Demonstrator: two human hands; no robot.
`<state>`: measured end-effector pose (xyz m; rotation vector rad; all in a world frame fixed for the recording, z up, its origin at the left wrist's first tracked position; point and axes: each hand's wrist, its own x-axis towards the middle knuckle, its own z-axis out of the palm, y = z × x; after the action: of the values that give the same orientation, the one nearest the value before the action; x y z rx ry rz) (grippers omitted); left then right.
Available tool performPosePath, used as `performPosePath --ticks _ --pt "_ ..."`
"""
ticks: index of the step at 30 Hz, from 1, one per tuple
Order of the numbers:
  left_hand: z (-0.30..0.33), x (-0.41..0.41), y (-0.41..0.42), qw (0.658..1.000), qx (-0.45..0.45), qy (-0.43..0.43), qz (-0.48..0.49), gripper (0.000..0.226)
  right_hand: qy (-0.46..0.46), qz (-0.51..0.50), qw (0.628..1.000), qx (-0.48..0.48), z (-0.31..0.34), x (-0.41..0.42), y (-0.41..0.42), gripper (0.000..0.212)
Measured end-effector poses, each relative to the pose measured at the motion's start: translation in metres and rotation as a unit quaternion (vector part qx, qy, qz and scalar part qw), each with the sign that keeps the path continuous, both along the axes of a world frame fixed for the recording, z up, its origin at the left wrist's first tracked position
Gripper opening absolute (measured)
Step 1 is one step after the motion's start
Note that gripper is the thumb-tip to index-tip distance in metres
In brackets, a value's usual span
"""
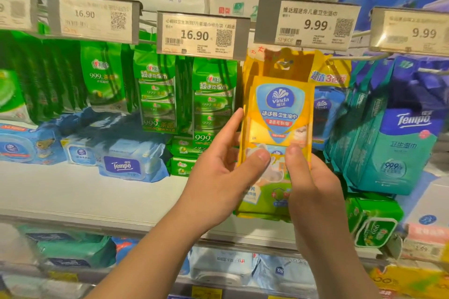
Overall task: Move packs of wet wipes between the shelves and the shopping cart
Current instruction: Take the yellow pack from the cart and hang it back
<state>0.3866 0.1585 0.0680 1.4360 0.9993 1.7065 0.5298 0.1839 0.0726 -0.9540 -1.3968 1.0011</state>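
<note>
Both hands hold one yellow Vinda wipes pack (279, 114) in front of the shelf. The left hand (218, 177) grips its left edge, with the thumb pressed on the front near the bottom and the fingers reaching behind the pack. The right hand (313, 184) pinches the lower right part, its thumb lying on the front just beside the left thumb. The pack stands upright, and its top, with the hanging hole, is just under the price tag marked 9.99 (307, 24); whether it already sits on the hook I cannot tell. Behind it hang more yellow packs (328, 73) of the same kind. To the left hang green wipes packs (213, 94) under a tag marked 16.90 (201, 35). To the right hang teal and blue Tempo packs (398, 145). On the white shelf board (85, 196) below lies a blue Tempo pack (128, 162), near small green packs (182, 158).
</note>
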Motion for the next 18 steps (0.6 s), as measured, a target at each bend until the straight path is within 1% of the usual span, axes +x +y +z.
performPosePath --ticks 3,5,7,9,11,13,16,18 --pt "-0.008 -0.003 0.005 1.000 -0.011 -0.011 0.007 0.079 0.004 0.004 1.000 -0.004 -0.005 -0.002 0.007 0.046" --pt "-0.015 -0.005 0.009 1.000 -0.022 -0.012 0.005 0.078 0.005 -0.001 1.000 0.011 -0.009 -0.004 0.014 0.047" --pt "-0.023 -0.007 0.014 0.999 -0.040 -0.010 0.015 0.081 -0.006 -0.013 0.999 0.038 -0.012 -0.004 0.021 0.038" --pt "-0.029 -0.008 0.019 0.997 -0.053 -0.010 0.046 0.079 -0.014 -0.018 0.998 0.064 -0.015 -0.003 0.028 0.030" --pt "-0.034 -0.007 0.023 0.996 -0.057 -0.020 0.073 0.072 -0.016 -0.016 0.996 0.085 -0.018 -0.004 0.036 0.028" --pt "-0.037 -0.006 0.028 0.993 -0.052 -0.026 0.104 0.061 -0.010 -0.009 0.995 0.099 -0.020 -0.008 0.044 0.027" --pt "-0.034 -0.004 0.036 0.987 -0.047 0.003 0.154 0.041 -0.001 0.012 0.994 0.106 -0.019 -0.015 0.057 0.025" --pt "-0.031 -0.004 0.040 0.984 -0.055 0.026 0.169 0.040 -0.001 0.016 0.996 0.092 -0.016 -0.021 0.066 0.029"
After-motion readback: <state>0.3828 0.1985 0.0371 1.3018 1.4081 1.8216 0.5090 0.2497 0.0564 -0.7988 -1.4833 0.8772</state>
